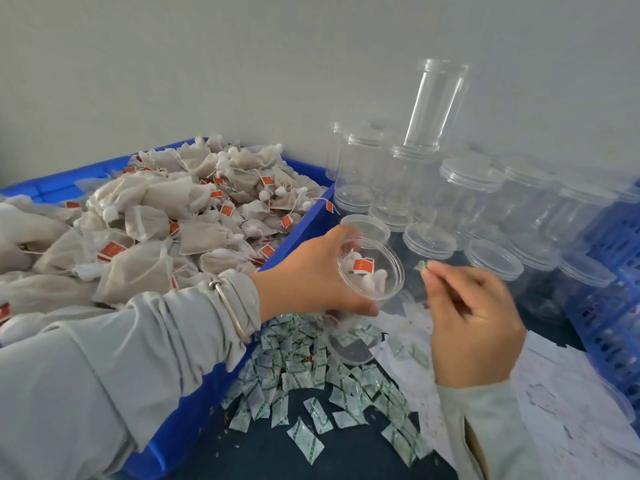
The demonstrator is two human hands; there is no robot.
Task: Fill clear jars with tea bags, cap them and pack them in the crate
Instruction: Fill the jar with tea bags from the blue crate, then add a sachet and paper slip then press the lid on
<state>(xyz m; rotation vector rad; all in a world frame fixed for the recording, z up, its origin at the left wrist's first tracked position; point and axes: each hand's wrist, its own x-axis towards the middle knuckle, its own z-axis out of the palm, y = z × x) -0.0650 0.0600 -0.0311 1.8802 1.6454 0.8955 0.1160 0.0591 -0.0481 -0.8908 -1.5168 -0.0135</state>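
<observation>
My left hand (311, 275) grips a clear jar (372, 271) tilted toward me, its open mouth showing tea bags with a red tag inside. Just right of the jar's mouth, my right hand (474, 317) pinches a small greenish scrap (421, 266) between thumb and fingertip. A big heap of tea bags (166, 216) with red tags fills the blue bin (304, 230) on the left. Several empty clear jars (467, 199) stand capped or upside down behind the hands, one stacked tall (433, 105). A blue crate (616, 306) sits at the right edge.
Small white-and-green sachets (311, 386) lie scattered on the dark table in front of the bin. Sheets of white paper (561, 393) cover the table at the lower right. A pale wall rises close behind the jars.
</observation>
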